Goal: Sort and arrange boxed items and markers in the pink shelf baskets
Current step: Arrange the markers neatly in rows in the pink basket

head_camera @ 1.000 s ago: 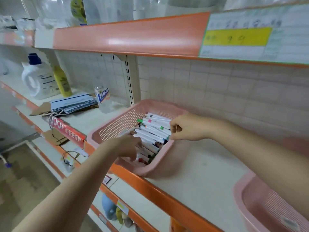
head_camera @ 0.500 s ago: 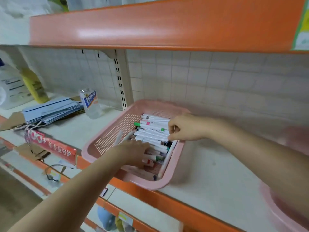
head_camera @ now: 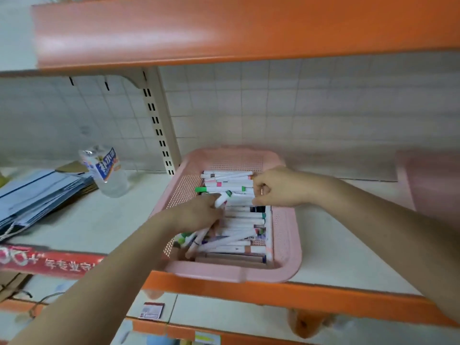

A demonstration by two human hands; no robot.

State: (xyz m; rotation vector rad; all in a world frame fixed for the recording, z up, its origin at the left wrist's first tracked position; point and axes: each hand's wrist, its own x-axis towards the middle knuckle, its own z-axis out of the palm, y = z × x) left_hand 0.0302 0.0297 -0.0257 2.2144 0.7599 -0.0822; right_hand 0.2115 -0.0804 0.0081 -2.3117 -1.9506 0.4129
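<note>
Pink basket [head_camera: 286, 235] sits mid-frame on the shelf [head_camera: 336, 245], packed with white markers [head_camera: 239, 220]. Unlike a moment ago, the left hand [head_camera: 196, 215] now lifts a green-capped marker [head_camera: 224, 197], fingers curled round it. The right hand [head_camera: 278, 188] pinches markers at the far end. A water bottle [head_camera: 105, 170] stands at left.

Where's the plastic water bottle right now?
In the head view, the water bottle stands left of the pink basket, on the same shelf, beside the stack of blue folders.
</note>
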